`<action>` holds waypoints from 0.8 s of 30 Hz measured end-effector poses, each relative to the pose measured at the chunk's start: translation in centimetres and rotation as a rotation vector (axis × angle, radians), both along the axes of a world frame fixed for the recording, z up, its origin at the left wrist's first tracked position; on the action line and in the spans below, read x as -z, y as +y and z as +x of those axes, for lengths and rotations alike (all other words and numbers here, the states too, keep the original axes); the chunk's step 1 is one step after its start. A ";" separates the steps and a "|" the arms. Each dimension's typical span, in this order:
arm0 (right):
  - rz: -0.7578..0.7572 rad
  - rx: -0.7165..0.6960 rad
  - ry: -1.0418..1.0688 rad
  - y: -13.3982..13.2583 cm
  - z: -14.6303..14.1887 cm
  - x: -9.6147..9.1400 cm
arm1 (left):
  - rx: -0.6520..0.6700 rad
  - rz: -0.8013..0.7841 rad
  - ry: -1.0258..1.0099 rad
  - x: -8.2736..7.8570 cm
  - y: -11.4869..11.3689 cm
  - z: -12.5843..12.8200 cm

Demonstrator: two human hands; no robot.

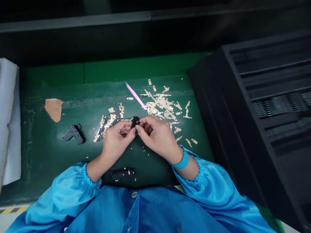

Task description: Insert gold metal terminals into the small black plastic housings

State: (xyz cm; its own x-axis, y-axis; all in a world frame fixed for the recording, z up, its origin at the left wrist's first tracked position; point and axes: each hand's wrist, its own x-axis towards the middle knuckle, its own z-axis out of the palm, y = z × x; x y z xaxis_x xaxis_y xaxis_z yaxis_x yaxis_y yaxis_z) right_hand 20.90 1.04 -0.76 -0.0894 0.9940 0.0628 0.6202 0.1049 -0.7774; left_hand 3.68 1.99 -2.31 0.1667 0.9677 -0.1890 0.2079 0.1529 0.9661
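A small black plastic part (134,121) is pinched between the fingertips of my left hand (118,134) and my right hand (157,134), above the middle of the green table. The fingers of both hands are closed on it and hide part of it. Just left of my left hand lies a pile of black and cream strips (110,119). Beyond my right hand spreads a loose heap of flat cream-coloured pieces (162,103). Pink tweezers (135,95) lie between the two piles.
Black parts (74,133) lie at the left, near a brown scrap (53,109). More black pieces (121,174) sit by the table's front edge. A large black slotted rack (213,97) stands at the right, and a pale foam sheet (11,129) at the far left.
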 end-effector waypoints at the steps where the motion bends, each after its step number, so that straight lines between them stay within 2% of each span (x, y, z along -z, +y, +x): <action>1: 0.028 -0.001 -0.033 -0.1 0.0 -0.1 | 0.001 0.014 0.022 0.0 -0.1 0.0; 6: 0.123 0.000 -0.127 -0.4 -0.2 0.0 | 0.017 0.072 0.065 0.0 -0.2 0.1; 15: 0.133 0.039 -0.133 -0.3 -0.2 -0.2 | 0.035 0.156 0.107 0.3 -0.4 -0.1; 24: 0.236 0.047 -0.215 -0.7 -0.2 -0.4 | 0.023 0.216 0.140 0.5 -0.6 0.0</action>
